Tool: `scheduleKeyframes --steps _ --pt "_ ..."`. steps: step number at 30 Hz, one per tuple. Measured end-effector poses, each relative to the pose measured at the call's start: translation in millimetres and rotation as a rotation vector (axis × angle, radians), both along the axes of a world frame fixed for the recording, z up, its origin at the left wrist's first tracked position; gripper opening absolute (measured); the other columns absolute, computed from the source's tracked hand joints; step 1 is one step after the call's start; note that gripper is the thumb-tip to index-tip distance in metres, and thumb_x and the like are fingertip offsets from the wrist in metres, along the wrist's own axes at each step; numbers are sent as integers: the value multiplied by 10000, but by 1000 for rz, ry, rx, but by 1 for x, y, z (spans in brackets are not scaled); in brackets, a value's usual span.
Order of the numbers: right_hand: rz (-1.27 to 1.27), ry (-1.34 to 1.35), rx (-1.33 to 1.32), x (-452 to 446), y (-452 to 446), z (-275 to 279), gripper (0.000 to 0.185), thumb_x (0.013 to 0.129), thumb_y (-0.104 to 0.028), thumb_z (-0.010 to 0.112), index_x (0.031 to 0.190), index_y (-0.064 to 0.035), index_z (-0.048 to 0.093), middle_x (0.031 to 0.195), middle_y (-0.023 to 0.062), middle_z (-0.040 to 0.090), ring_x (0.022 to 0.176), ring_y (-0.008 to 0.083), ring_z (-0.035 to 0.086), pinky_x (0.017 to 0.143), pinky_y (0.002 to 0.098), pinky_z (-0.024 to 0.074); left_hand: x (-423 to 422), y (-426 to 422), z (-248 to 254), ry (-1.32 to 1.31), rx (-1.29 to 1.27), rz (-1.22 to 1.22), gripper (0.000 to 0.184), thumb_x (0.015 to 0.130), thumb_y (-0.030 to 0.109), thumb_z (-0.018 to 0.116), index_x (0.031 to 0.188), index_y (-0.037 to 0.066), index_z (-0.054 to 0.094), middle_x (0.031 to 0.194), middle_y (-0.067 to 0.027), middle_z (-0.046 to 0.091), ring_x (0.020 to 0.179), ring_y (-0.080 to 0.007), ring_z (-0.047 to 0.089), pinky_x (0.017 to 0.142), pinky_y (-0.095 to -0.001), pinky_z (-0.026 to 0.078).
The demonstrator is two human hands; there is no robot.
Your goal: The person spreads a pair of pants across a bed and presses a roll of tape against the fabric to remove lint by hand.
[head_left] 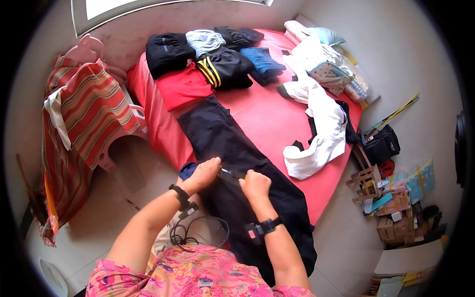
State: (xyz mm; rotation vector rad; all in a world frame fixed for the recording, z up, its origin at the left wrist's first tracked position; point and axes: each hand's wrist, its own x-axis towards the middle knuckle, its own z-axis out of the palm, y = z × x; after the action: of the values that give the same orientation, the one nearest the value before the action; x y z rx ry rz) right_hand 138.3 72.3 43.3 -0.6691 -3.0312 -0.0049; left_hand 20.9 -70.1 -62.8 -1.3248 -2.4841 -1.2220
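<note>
My left hand [204, 174] and right hand [256, 188] pinch a blurred item [232, 173] I can't identify, above black trousers [269, 198]; rightward, black bag [382, 144], contents hidden.

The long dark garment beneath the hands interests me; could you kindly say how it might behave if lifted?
The long dark garment would probably flop, since it looks like soft cloth. Its near end, reaching past the bed, might trail when the rest rises.
</note>
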Motion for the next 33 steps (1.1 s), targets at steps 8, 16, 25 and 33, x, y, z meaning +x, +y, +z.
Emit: scheduleKeyframes --steps 8,16,25,33 --pt "-85 190 -326 32 21 35 408 736 -461 710 796 -66 627 737 161 651 711 364 637 648 431 502 -20 -16 71 -12 -33 -115 181 879 159 555 858 42 419 705 -176 539 681 -390 569 572 -445 453" --pt "28 407 -395 13 -2 84 326 753 -358 719 856 -71 604 741 152 652 700 354 637 633 416 503 -49 -34 126 -63 62 -60 177 890 164 552 897 37 428 735 -179 551 724 -381 582 625 -438 464" --pt "109 116 -963 56 6 47 286 812 -199 602 1070 -78 586 777 157 628 748 282 641 701 339 491 -21 -24 184 304 136 -405 171 804 98 610 826 24 458 863 -165 533 870 -324 551 747 -393 456" --pt "193 270 -1012 68 -16 29 340 737 -99 643 1064 -53 566 1161 113 509 828 185 574 753 295 467 26 -23 251 495 -274 -664 151 790 164 579 798 54 476 619 -68 577 650 -241 627 597 -340 468"
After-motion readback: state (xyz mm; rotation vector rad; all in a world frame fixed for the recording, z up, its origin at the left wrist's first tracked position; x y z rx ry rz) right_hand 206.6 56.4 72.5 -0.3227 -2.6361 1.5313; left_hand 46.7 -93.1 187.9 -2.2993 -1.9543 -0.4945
